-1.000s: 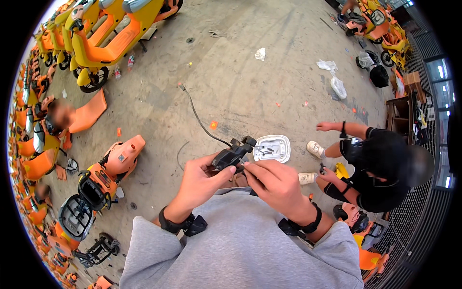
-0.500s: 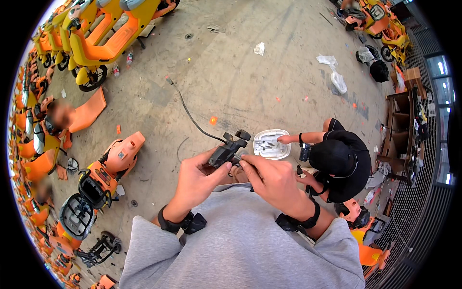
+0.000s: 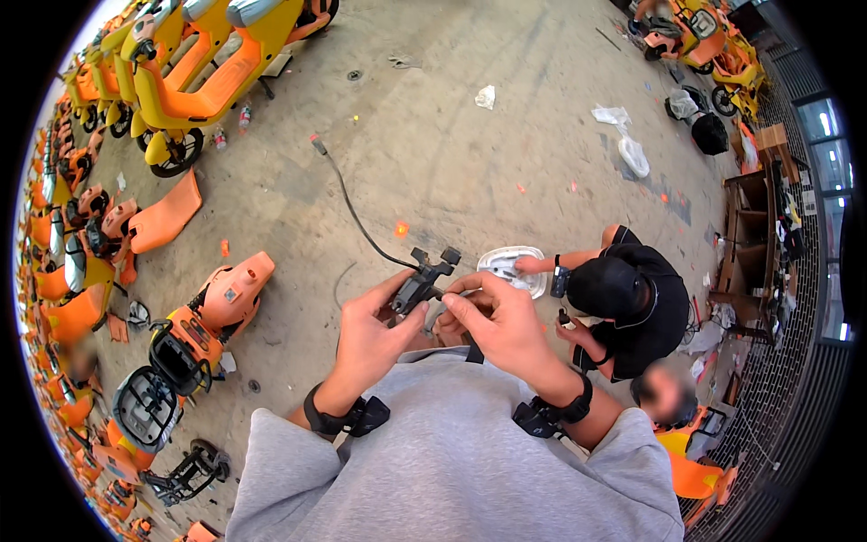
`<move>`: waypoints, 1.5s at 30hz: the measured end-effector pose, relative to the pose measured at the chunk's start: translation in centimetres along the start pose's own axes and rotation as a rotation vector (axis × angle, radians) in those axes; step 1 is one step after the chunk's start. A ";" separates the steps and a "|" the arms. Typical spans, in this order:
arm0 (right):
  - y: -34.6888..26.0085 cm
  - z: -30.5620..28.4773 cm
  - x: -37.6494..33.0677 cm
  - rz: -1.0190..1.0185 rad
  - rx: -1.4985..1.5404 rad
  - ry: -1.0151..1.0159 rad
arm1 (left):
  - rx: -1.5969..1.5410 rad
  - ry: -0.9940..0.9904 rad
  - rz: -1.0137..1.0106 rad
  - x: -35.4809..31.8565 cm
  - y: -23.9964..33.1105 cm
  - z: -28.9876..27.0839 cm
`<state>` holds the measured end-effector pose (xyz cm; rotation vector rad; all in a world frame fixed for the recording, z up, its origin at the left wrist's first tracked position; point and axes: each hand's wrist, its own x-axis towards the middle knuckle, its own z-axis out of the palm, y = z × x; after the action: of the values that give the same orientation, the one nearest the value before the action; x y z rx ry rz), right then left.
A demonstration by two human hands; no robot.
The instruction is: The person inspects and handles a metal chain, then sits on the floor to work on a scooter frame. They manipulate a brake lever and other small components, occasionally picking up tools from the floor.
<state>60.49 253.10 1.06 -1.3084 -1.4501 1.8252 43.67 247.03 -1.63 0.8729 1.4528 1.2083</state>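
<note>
My left hand grips a black part with bracket-like arms, held up in front of my chest. From that part a dark cable runs off to the upper left and ends in a reddish connector. My right hand is closed in a pinch at the part's right side. A small, thin piece shows between thumb and fingers, too covered to name. A black strap circles each wrist.
A person in black with a black cap crouches at the right, one hand in a white plastic shell. An orange scooter body lies at the left. Yellow scooters stand far left. White plastic bags lie on the floor.
My right hand's fingers have turned and shifted slightly at the black part, which has moved a little left. The crouching person's hand has moved left over the white shell.
</note>
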 end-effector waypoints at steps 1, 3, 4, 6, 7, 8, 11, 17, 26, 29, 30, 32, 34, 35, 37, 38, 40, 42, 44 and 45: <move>0.1 0.3 0.1 -0.008 -0.002 -0.001 | -0.011 0.020 0.020 0.0 0.0 0.0; -0.1 0.9 0.4 0.086 0.125 -0.022 | 0.000 0.033 0.014 -0.1 0.4 -0.3; -0.2 1.1 0.4 0.137 0.189 -0.033 | 0.005 0.040 0.008 -0.1 0.5 -0.4; 0.6 1.3 0.8 0.188 0.271 -0.064 | 0.078 0.044 0.056 0.0 0.1 -0.7; 0.9 1.4 1.0 0.213 0.311 -0.080 | 0.114 0.047 0.080 0.1 -0.1 -0.9; 1.1 1.4 1.1 0.223 0.298 -0.083 | 0.110 0.054 0.077 0.0 -0.2 -1.0; 1.4 1.7 1.6 0.279 0.320 -0.112 | 0.091 0.084 0.069 -0.2 -0.8 -1.5; 2.0 2.4 2.5 0.557 0.713 -0.278 | 0.139 0.188 0.097 -1.2 -1.6 -3.0; 3.4 6.6 3.2 0.728 0.628 -0.437 | 0.166 0.458 -0.011 -5.3 -3.7 -4.4; 5.5 7.5 3.0 0.861 0.561 -0.553 | 0.266 0.515 -0.051 -8.1 -5.9 -4.6; 6.3 7.8 2.8 0.912 0.557 -0.590 | 0.241 0.572 -0.068 -9.6 -6.9 -4.5; 7.9 8.7 2.2 0.971 0.505 -0.811 | 0.196 0.661 -0.095 -12.8 -8.5 -4.3; 10.6 10.3 0.7 1.058 0.379 -0.977 | 0.117 0.751 -0.282 -16.7 -8.4 -3.8; 11.3 11.1 -0.3 1.130 0.309 -1.056 | 0.069 0.812 -0.312 -18.8 -9.1 -3.2; 13.0 13.1 -2.5 1.272 0.207 -1.174 | -0.027 0.920 -0.370 -22.8 -9.7 -2.0; 13.5 14.2 -3.6 1.321 0.143 -1.213 | -0.081 0.975 -0.392 -24.7 -9.7 -1.6; 16.5 16.0 -5.6 1.412 0.097 -1.318 | -0.150 1.080 -0.422 -28.7 -10.1 -0.6; 17.3 17.8 -7.6 1.468 -0.048 -1.397 | -0.179 1.195 -0.442 -32.3 -10.4 0.9; 18.2 19.1 -9.5 1.499 -0.175 -1.481 | -0.241 1.340 -0.448 -34.3 -10.4 2.5; 18.6 19.7 -10.3 1.504 -0.223 -1.522 | -0.261 1.397 -0.440 -35.1 -10.7 3.1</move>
<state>51.36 229.06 -12.27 -0.9848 -1.0118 4.3884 55.42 212.17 -3.35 -0.6754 2.2561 1.6508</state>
